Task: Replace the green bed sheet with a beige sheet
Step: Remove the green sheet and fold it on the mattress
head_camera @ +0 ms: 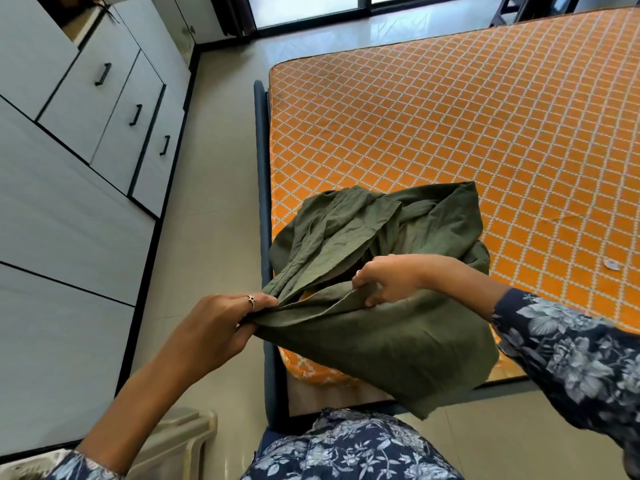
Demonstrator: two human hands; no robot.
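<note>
Our left hand (221,323) and right hand (388,282) both pinching the crumpled olive-green cotton bed sheet (374,271) (bunched, no clear long axis), near corner of orange lattice-patterned mattress (450,126).

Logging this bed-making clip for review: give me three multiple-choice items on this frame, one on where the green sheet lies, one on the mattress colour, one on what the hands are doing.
1. Where is the green sheet?
A. Spread flat over the whole bed
B. Bunched at the near corner of the mattress
C. On the floor by the cupboards

2. What colour is the mattress?
A. Orange with white lattice
B. Plain beige
C. Blue stripes

3. What are the hands doing?
A. Both hang free
B. Only one holds the sheet
C. Both grip the sheet

Answers: 1 B, the heap sits on the near corner. 2 A, the bare top shows it. 3 C, the left hand and the right hand each pinch cloth.
</note>
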